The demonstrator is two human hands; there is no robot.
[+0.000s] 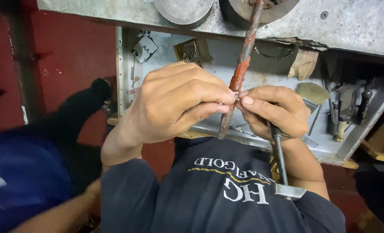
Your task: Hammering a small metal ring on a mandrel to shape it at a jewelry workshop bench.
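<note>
On the far left there is a blue sleeve (19, 172) of another person, blurry and close to the camera. Next comes the person's left hand (174, 103). Its fingers are curled in tight, and the thumb and first fingers pinch a tiny shiny piece (235, 97), maybe a small ring, but it is too small to be sure. The tiny piece sits right against a long tapered rod (241, 71) that is painted red in the middle. The rod sticks out from the grey bench (351, 26) above and slants down between the two hands.

The right hand (278, 112) is closed too. Its thumb and first finger press on the tiny piece from the other side, and its other fingers wrap the handle of a small hammer (282, 168) that hangs down over the dark shirt.

To do this bit well, I think both hands should keep the tiny piece flat on the rod, pinch softly and stay close together so it does not slip off

Behind the hands, an open drawer (330, 146) holds brushes and small tools (343, 112)
</note>
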